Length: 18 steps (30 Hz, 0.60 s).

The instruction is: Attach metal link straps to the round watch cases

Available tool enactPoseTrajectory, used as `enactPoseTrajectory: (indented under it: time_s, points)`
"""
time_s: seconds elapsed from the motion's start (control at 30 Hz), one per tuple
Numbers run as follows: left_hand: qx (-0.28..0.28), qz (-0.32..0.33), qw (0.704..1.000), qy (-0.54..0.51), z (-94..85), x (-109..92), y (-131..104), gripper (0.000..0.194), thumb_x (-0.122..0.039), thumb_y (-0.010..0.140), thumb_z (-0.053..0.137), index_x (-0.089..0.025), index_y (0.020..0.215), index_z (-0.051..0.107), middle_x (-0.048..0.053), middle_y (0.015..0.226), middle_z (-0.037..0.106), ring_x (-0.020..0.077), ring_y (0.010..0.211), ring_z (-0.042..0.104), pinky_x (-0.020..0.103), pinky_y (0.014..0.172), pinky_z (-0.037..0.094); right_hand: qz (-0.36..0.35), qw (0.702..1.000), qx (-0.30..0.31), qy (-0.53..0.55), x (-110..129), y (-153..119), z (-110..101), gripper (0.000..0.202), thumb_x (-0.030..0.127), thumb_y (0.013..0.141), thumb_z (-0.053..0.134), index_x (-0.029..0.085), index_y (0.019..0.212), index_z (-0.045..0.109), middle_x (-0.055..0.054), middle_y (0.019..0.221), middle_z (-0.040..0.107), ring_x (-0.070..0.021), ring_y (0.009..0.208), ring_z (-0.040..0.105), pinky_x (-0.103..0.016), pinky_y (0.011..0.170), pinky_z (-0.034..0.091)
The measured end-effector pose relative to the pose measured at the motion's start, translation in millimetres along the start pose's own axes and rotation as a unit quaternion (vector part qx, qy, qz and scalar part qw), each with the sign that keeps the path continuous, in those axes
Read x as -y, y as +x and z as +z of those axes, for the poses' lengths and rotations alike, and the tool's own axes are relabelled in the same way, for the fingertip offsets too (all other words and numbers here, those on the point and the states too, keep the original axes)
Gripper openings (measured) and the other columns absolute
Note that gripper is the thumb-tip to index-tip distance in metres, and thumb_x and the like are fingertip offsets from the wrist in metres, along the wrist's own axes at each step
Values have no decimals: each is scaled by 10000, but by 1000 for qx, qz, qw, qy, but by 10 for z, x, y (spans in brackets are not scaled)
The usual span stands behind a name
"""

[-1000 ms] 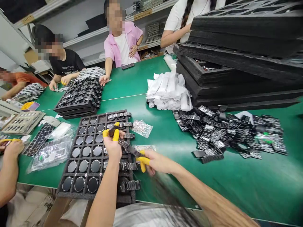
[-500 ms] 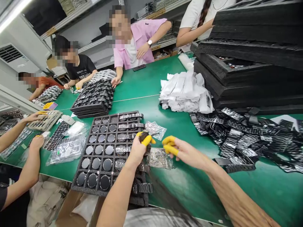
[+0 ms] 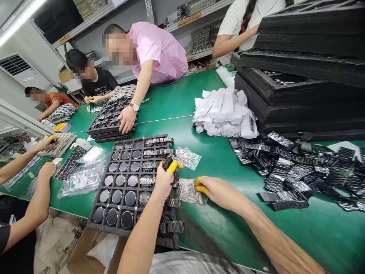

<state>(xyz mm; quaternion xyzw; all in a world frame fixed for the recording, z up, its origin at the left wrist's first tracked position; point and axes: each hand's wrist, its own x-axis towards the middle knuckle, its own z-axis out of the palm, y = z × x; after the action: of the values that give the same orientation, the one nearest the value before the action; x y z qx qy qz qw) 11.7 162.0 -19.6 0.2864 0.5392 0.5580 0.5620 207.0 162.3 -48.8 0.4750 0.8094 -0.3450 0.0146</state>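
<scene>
My left hand (image 3: 167,176), yellow covers on its fingertips, is closed around a dark round watch (image 3: 166,163) above the right side of the foam tray (image 3: 114,207). Part of the watch is hidden by the fingers. My right hand (image 3: 209,189), also with yellow fingertip covers, has its fingers curled together at the right edge of a clear bag of thin metal pins (image 3: 188,191). Whatever lies between those fingertips is too small to make out. In the tray sit rows of round watch heads (image 3: 130,198), and black metal watch bands (image 3: 148,165) line its right side.
A second pin bag (image 3: 188,156) lies beyond my left hand. Loose black bands (image 3: 285,167) are heaped at right, with white wrapped pieces (image 3: 225,114) and tall black foam stacks (image 3: 299,102) behind. Co-workers stand or sit around the green table (image 3: 165,106); one's hand touches stacked trays (image 3: 111,127).
My right hand has moved down and left onto the pin bag, its fingers closing. My left hand has turned slightly with the watch. The co-worker in pink now leans over the stacked trays.
</scene>
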Motion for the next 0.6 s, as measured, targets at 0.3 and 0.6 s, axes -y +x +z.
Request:
enactPoseTrajectory:
  time_s: [0.3, 0.6]
  points:
    - [-7, -5, 1000, -12, -33, 62, 30, 692, -578, 463, 1017, -197, 798, 545, -137, 517, 425, 14, 410, 272, 197, 423, 183, 27, 998, -4, -53, 113, 54, 268, 173, 140, 1031, 480, 186, 913, 597, -159, 966, 761, -297, 852, 722, -343, 607, 201]
    - [3, -10, 1000, -7, -46, 62, 36, 654, -602, 512, 1004, -178, 808, 603, -137, 479, 386, 16, 393, 260, 197, 420, 163, -1, 1000, -2, -5, 67, 26, 227, 110, 122, 926, 632, 206, 941, 563, -130, 981, 733, -268, 810, 663, -326, 622, 255]
